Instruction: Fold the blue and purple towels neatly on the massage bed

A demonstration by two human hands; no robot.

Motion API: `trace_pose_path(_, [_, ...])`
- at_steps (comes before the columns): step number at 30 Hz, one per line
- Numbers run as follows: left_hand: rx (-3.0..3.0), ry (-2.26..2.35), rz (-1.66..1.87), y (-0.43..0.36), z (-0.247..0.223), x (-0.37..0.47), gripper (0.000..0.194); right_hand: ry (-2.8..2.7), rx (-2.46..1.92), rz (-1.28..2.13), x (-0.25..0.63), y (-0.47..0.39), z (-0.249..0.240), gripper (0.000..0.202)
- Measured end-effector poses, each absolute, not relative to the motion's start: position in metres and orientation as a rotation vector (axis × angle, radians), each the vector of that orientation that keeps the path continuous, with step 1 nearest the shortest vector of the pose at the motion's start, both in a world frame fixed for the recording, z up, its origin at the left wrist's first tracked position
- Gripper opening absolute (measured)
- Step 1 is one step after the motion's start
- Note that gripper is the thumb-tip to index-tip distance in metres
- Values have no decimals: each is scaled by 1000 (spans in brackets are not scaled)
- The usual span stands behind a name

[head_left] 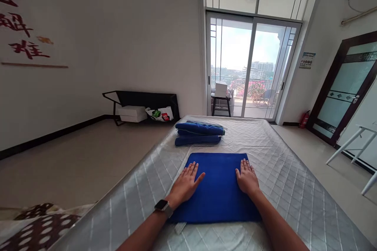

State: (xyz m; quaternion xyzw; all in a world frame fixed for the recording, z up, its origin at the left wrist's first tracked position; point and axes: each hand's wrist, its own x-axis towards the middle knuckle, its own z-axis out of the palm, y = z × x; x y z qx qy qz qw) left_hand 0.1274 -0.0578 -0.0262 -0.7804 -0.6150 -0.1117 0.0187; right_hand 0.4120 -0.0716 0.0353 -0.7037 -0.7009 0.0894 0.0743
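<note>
A flat blue cloth (218, 188) lies spread in a near-rectangle on the pale quilted mattress (282, 168), with a small white tag showing at its near left edge. On the cloth's left side rests my left hand (186, 182), palm down, thumb out to the right, a watch on the wrist. My right hand (246, 176) lies flat on the upper right side of the cloth with its fingers stretched forward. Neither hand grips anything. Just beyond the cloth sits a stack of folded blue cloths (200, 133).
A brown dotted fabric (44, 229) is at the lower left. On the floor by the wall, a black frame (147, 98) holds a white box (132, 113) and a printed bag (160, 114). Glass sliding doors (250, 66) stand behind, and a white-legged stool (350, 145) at right.
</note>
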Motion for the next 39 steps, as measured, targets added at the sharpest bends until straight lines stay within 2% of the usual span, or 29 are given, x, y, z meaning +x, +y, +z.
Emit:
trace_pose_path(3, [-2315, -2016, -381, -62, -31, 96, 80, -2117, -2147, 238, 412, -71, 36, 66])
trace_pose_path(8, [-2243, -2144, -361, -64, -24, 100, 88, -2086, -2172, 148, 408, -72, 43, 63])
trace_pose_path(14, [-2252, -2075, -384, -61, -24, 104, 85, -2114, -2141, 49, 414, -102, 51, 60])
trace_pose_path(25, [-2147, -2136, -349, -62, -9, 111, 82, -2138, -2062, 152, 427, -155, 30, 61])
trace_pose_path(29, [-2184, -1885, -425, -78, 10, 152, 72, -2109, -2072, 211, 424, -153, 35, 62])
trace_pose_path(34, [-2583, -1536, -505, -109, 16, 260, 67, -2129, -2065, 199, 426, -153, 34, 63])
trace_pose_path(39, [-2721, -1550, -472, -116, 3, 306, 67, -2190, -2058, 156, 429, -153, 35, 61])
